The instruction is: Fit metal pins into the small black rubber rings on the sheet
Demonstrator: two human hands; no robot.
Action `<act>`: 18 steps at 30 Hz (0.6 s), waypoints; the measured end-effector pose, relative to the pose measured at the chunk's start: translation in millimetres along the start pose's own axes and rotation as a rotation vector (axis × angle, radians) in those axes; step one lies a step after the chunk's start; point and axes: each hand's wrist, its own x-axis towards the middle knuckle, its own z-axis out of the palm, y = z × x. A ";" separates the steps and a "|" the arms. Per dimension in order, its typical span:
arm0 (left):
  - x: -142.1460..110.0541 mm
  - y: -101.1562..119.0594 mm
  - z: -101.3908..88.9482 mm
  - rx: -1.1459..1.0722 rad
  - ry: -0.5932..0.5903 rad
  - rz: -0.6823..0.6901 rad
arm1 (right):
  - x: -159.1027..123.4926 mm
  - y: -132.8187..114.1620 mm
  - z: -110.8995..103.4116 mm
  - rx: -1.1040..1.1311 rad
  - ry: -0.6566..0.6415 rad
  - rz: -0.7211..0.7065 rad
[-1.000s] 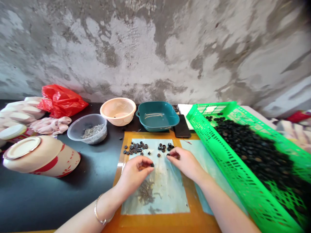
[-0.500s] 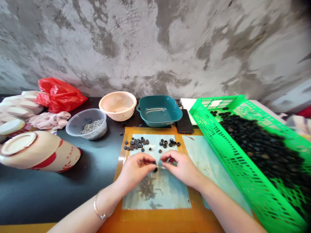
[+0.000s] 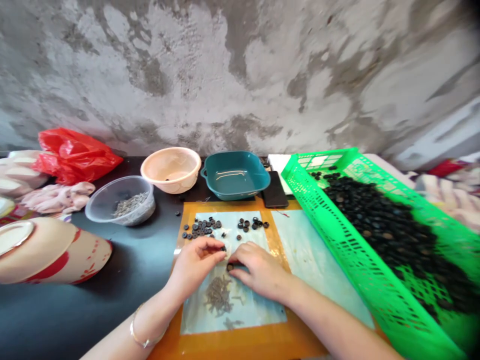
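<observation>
While both hands work low over the sheet, the left hand point(image 3: 195, 266) is nearly closed, its fingertips point(image 3: 219, 244) pinched on a small black ring point(image 3: 224, 248). The right hand point(image 3: 260, 272) is half curled and rests low on the sheet, with a second black ring point(image 3: 230, 267) showing under its fingers; whether it has a grip on that ring, I cannot tell. Compared with half a second earlier, the hands have parted: fingertips then met at one spot, and now the right hand sits lower and nearer the wrist of the left.

Loose black rings lie in two clusters point(image 3: 200, 229) on a pale plastic sheet point(image 3: 240, 310), which lies on an orange mat point(image 3: 225, 206). A tangle of dark pins point(image 3: 218, 295) sits on the sheet just below the hands. Many more rings point(image 3: 375, 220) fill a green plastic basket point(image 3: 330, 220) to the right. Beyond stand a clear tub point(image 3: 120, 200) of metal pins, a peach bowl point(image 3: 170, 170), a teal dish point(image 3: 235, 175) and a phone point(image 3: 275, 190). The whole scene sits slightly further left in view.
</observation>
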 end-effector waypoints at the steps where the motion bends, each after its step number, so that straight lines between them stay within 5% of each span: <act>1: -0.3 0.2 -0.3 0.030 0.005 0.001 | 0.3 0.2 -1.1 0.021 0.014 0.009; 7: 0.9 -9.1 -2.0 0.068 -0.043 -0.008 | 0.5 4.6 -5.7 0.172 0.139 0.141; 18: -4.8 -3.4 9.6 -0.405 -0.230 -0.167 | 4.6 5.8 -6.6 0.578 0.237 0.262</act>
